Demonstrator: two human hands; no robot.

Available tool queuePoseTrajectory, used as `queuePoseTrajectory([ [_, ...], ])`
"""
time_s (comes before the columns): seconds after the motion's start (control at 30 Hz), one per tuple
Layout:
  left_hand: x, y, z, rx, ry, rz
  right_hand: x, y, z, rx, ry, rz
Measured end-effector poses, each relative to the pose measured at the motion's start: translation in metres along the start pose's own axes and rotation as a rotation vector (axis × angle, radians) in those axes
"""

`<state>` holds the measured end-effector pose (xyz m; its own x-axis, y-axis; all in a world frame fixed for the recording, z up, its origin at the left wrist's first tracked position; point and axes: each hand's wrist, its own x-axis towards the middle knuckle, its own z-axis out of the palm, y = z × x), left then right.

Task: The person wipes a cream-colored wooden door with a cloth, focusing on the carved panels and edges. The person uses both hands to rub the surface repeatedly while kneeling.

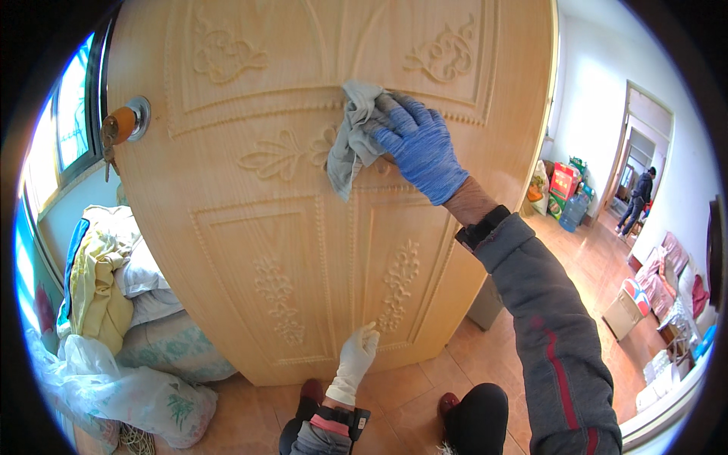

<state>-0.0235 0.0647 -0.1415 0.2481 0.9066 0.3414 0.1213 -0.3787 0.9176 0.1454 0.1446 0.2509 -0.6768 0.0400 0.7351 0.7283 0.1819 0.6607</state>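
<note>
A carved, light wooden door (267,187) fills the middle of the head view. My right hand (418,142), in a blue knit glove with greyed fingers, presses a damp-looking grey cloth (355,139) against the carved leaf band between the upper and lower panels. Lower down, my left hand (359,352), in a whitish glove, is near the bottom of the door with its fingers curled; nothing shows in it, and whether it touches the door is unclear. An orange-brown door knob (120,124) with keys (109,151) hanging from it is at the door's left edge.
Folded bedding (102,273) and a plastic bag (131,398) lie at the left, below a window (74,125). Right of the door, cartons (564,181) and a blue water bottle (574,211) stand on the tiled floor (574,273). A person (640,199) stands beyond a far doorway.
</note>
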Motion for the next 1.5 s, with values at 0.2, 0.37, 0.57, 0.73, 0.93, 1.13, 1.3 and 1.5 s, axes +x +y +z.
queuePoseTrajectory([
  [0.2, -0.001, 0.002, 0.003, 0.006, -0.014, -0.022, -0.026, 0.018, -0.002, -0.067, 0.042, 0.048],
  [0.37, 0.0, 0.0, 0.006, 0.007, -0.022, -0.02, -0.047, 0.032, -0.004, -0.118, 0.031, 0.105],
  [0.57, 0.002, -0.002, 0.013, -0.002, -0.048, -0.062, -0.071, 0.045, -0.011, -0.14, 0.026, 0.144],
  [0.73, 0.003, -0.003, 0.018, 0.052, -0.057, -0.012, -0.092, 0.059, -0.014, -0.157, 0.038, 0.19],
  [0.93, 0.005, -0.006, 0.024, 0.014, -0.05, -0.065, -0.118, 0.08, -0.018, -0.179, 0.074, 0.272],
  [1.13, 0.005, -0.009, 0.025, 0.027, -0.052, -0.061, -0.14, 0.095, -0.021, -0.224, 0.056, 0.42],
  [1.3, 0.004, -0.011, 0.023, 0.012, -0.053, -0.06, -0.162, 0.112, -0.019, -0.22, 0.092, 0.57],
  [1.5, 0.002, -0.011, 0.019, -0.015, -0.057, -0.078, -0.189, 0.119, -0.016, -0.183, 0.149, 0.747],
])
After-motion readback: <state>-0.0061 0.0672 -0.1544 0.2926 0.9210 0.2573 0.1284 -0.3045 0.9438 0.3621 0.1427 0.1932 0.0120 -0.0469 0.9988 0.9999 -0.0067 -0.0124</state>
